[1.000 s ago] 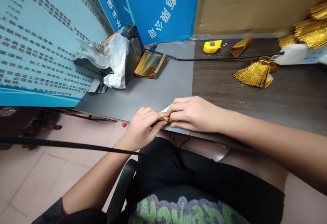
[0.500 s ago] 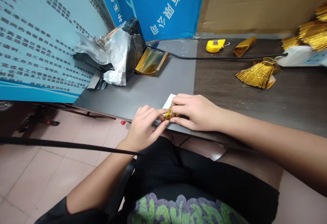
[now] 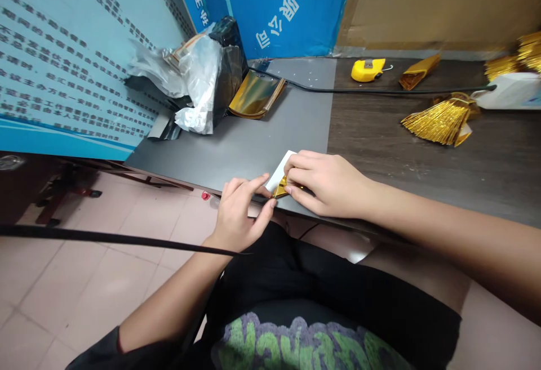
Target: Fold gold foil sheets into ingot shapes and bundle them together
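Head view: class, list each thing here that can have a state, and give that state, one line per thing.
Left hand: open, fingers spread, beside the paper.
Right hand: pinching the gold foil piece.
White paper: flat, partly under the right hand.
Gold foil piece: small, folded, gripped.
Gold foil tassel: bound at one end, fanned out, lying flat.
Yellow tape measure: blade retracted.
Plastic bag: crumpled.

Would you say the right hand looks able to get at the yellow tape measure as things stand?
Probably yes: only a black cable lies across the dark wood desktop between the right hand and the yellow tape measure.
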Action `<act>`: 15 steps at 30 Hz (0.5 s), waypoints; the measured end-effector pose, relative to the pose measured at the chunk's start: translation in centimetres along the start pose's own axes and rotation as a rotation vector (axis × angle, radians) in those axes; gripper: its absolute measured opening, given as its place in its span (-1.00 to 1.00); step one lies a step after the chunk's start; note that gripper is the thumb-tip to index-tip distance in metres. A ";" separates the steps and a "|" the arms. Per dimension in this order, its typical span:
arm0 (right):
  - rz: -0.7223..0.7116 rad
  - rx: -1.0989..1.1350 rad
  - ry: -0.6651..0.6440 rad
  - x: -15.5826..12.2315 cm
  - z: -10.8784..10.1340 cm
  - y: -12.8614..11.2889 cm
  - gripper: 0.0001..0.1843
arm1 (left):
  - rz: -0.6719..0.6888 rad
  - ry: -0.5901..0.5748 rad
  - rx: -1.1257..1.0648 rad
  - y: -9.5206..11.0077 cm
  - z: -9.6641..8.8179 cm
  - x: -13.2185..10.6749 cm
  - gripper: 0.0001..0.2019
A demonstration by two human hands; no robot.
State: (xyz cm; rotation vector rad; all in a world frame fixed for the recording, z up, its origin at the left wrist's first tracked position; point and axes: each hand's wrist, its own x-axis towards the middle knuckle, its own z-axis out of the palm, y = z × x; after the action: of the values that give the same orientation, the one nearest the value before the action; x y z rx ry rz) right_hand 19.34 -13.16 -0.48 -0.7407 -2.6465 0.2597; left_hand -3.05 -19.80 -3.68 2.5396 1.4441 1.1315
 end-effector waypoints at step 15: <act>0.097 0.043 0.074 0.3 0.8 -0.5 -0.69 | 0.074 0.094 -0.051 -1.1 0.8 -0.8 -0.69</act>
State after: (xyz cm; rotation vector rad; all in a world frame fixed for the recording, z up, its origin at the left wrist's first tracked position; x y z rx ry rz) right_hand 18.55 -13.52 -1.00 -0.8492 -2.5317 0.3085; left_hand -3.65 -19.54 -5.08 2.5580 1.3312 1.2970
